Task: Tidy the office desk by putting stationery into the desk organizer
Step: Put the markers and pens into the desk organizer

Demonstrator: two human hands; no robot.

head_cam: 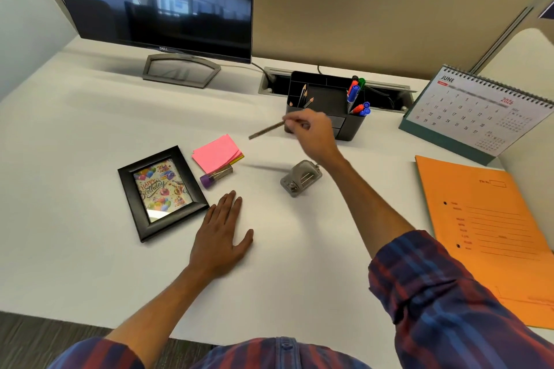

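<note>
- Stationery sits scattered on the white desk [90, 249], and nearest the person the left hand [220, 237] lies flat on it, fingers straight and holding nothing.
- Just left of that hand lies a black picture frame [162, 193] with a birthday card inside.
- Just beyond the left hand's fingertips lies a small clear tube with a purple cap [215, 176], touching a pink sticky-note pad [217, 153] that sits behind it.
- Between the two hands, nearer the right forearm, rests a grey hole punch [300, 178].
- Right of the right arm lies an orange folder [491, 234], with a desk calendar [476, 112] standing beyond it.
- The right hand [311, 133] is raised above the desk, fingers pinching one end of a pencil [266, 130] that points out to its left; the pencil is blurred.
- Directly behind the right hand stands the black desk organizer [325, 99], with pencils upright in its left compartment and coloured markers [358, 96] in its right ones.
- Far beyond the left hand stands a dark monitor [156, 0].
</note>
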